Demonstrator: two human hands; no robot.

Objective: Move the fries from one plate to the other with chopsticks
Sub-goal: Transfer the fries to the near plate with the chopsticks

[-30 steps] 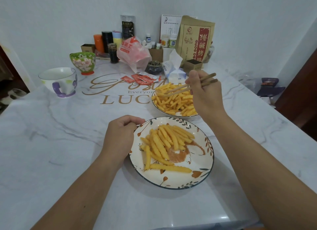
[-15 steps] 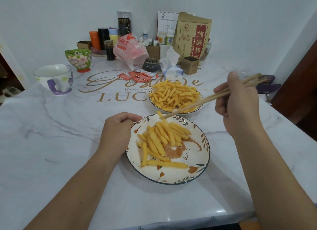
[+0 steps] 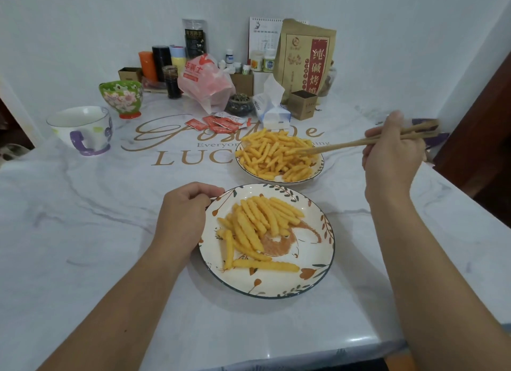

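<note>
Marble table carries two plates — the far plate at centre-right is heaped with fries. Chopsticks are pinched by the right hand, tips among them; the near plate is gripped by the left hand. A shallow pinch could let one be dropped between plates.

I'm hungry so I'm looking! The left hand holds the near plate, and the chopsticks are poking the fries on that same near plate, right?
Not quite. In the head view the left hand does hold the near plate, but the chopsticks in the right hand reach the fries on the far plate.
</note>
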